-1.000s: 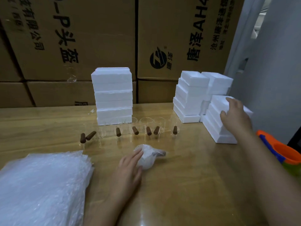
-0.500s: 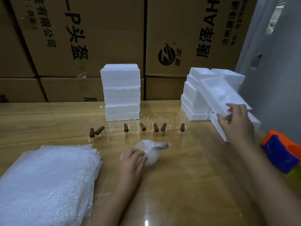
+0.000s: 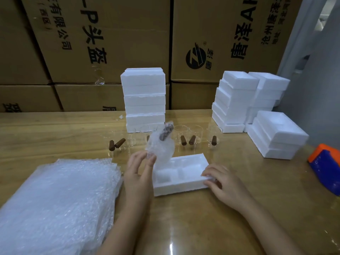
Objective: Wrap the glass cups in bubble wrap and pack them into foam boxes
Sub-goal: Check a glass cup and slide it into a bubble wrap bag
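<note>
Bubble-wrapped glass cup is up in the left hand, pinched at its lower end between thumb and fingertips. It sticks up and away from that hand, with the brown handle showing through the wrap at the top. It's in the air over the far-left corner of the open foam box, not in it yet. The right hand grips the box's right end, fingers curled over the rim, pinning it to the desk.

My take on doing this bit well:
- Tip the cup down flat before lowering it, so the body and handle line up with the moulded recesses. I can't tell from here which recess takes which part.
- Put the loose tail of the wrap underneath so it doesn't unroll.
- Ease it in, don't shove. That foam looks like it would crumble, and it's glass inside.
- Hold the box steady with the right hand until the cup is seated.

The box sits between the two hands, just right of the left one. The bubble wrap sheets are piled right beside the left forearm. The bare glass cups stand in a row beyond both hands, with the foam box stacks behind them.
</note>
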Available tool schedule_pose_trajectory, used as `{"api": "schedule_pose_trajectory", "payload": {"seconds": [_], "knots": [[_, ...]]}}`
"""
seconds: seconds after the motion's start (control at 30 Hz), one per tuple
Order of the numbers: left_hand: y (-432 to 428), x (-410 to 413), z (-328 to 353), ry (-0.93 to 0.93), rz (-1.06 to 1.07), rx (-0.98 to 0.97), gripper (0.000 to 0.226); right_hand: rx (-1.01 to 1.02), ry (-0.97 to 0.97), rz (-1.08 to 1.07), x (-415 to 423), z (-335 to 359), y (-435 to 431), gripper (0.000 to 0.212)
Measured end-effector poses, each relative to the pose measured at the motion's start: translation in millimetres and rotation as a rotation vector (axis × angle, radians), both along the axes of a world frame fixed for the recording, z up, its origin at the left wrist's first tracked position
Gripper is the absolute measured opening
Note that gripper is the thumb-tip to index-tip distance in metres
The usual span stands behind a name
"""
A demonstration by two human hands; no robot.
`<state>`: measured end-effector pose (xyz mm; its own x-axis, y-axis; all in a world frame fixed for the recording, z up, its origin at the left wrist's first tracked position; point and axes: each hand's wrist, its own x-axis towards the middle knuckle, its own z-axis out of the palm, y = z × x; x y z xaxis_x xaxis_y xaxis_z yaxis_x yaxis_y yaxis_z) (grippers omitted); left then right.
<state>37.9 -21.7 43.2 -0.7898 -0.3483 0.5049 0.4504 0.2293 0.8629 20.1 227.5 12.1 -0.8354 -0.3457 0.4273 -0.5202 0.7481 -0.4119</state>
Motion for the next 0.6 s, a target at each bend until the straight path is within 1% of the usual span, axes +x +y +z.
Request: {"api": "schedule_pose_trajectory", "payload": {"seconds": [0.1, 0.13, 0.23, 0.33, 0.43, 0.53, 0.6], "knots": [[7, -3, -10, -0.099, -0.071, -0.104, 0.005, 0.008, -0.011, -0.009, 1, -2, 1, 0.011], [9, -4, -14, -0.103, -0.060, -0.172, 0.008, 0.010, -0.012, -0.008, 2, -2, 2, 0.011], [13, -8, -25, -0.101, 0.027, -0.435, 0.005, 0.013, -0.019, -0.004, 2, -1, 1, 0.011], [10, -10, -27, -0.089, 0.063, -0.533, 0.007, 0.012, -0.031, 0.002, 2, -1, 1, 0.010], [6, -12, -28, -0.069, 0.104, -0.652, 0.014, 0.001, -0.037, 0.000, 2, 0, 0, 0.010], [5, -12, -27, -0.048, 0.150, -0.723, 0.009, -0.006, -0.047, -0.003, 2, 0, 0, 0.010], [4, -12, -27, 0.020, 0.192, -0.800, 0.006, -0.007, -0.048, -0.003, 3, 0, 0, 0.010]]}}
